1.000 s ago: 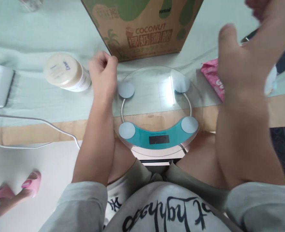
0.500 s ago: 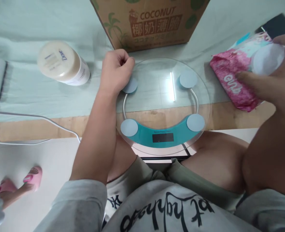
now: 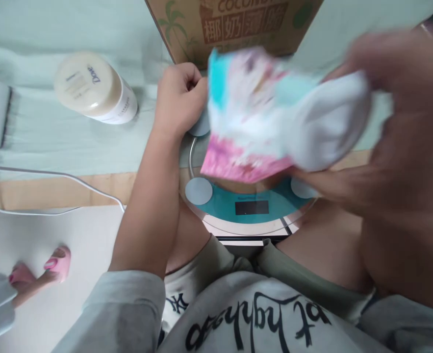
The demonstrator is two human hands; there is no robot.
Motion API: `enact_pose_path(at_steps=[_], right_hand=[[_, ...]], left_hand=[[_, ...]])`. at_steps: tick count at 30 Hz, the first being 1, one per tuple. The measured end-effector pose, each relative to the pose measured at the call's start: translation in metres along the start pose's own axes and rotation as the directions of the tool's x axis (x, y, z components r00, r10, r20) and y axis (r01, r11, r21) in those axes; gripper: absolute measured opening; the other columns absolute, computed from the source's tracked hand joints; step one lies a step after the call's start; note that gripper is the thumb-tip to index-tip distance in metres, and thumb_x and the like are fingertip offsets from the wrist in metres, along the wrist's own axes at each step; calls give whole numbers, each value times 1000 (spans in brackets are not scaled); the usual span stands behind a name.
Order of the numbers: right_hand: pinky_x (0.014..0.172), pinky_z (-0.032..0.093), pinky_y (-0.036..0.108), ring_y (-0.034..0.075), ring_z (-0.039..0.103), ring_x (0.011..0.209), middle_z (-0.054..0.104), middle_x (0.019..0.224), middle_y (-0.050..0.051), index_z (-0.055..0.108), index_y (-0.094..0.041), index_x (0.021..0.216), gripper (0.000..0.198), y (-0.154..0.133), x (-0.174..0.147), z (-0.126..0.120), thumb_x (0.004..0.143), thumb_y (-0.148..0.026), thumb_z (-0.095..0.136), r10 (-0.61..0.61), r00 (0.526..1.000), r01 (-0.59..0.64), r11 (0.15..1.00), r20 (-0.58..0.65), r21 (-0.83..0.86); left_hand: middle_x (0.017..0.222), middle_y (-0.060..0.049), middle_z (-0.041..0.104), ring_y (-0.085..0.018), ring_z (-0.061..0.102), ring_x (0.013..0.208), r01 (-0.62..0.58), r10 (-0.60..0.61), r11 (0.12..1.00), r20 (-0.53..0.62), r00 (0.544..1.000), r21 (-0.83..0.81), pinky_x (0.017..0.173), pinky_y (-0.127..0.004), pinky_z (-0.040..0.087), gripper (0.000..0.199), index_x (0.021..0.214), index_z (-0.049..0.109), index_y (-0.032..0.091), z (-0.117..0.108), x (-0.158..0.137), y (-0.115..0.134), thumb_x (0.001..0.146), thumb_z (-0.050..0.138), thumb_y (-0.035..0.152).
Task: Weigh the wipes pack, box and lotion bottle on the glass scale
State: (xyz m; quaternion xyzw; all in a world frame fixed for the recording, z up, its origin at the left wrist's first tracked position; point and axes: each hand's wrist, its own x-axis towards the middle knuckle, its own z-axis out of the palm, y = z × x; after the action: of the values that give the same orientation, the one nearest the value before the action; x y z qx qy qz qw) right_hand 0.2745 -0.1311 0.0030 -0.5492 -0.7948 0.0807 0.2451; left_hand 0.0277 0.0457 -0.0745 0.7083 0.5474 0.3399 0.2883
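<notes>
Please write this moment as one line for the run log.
left hand: fist at rim of glass scale | right hand: holds pink-and-white packet, blurred, above scale | Dove jar: left on cloth

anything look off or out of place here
The glass scale sticks out past the table edge over the person's lap. The Dove jar lies tipped on the cloth. The right hand holds a blurred pink packet.

Blurred pink packet (image 3: 260,113) hides most of the scale (image 3: 253,215) — box (image 3: 234,24) cropped.
</notes>
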Motion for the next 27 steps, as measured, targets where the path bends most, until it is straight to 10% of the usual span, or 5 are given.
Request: enact_pose_path(at_steps=[4,12,21,27], right_hand=[[110,62,48,26,68,134,61,151,4,44,-33,160,54,-25,8,21,110,-46,60,-244,970,240,952,5,-187],[125,54,54,29,57,155,49,168,6,46,-33,163,61,10,4,35,110,-63,54,-305,952,302,943,4,-137],[127,50,59,32,54,156,51,165,7,41,-35,168,74,-2,-1,47,107,-75,46,-67,995,67,998,-79,-8],[139,48,50,25,53,158,51,166,10,53,-26,162,71,25,1,53,110,-69,34,-93,994,94,995,-60,21]], left_hand=[[60,6,34,-10,29,63,-11,10,1000,-13,1000,-25,66,-27,31,45,62,45,17,-1,7,-11,93,77,10],[65,0,42,-14,32,65,-154,117,967,-180,977,-202,70,-40,33,40,64,38,24,-23,8,13,81,73,15],[82,-5,59,-19,56,81,-388,397,898,6,918,-207,78,-40,41,12,80,53,23,-26,-46,81,86,59,32],[99,-8,78,-34,69,97,-181,119,955,255,960,235,82,-46,35,23,92,70,26,-11,-69,106,104,57,40]])
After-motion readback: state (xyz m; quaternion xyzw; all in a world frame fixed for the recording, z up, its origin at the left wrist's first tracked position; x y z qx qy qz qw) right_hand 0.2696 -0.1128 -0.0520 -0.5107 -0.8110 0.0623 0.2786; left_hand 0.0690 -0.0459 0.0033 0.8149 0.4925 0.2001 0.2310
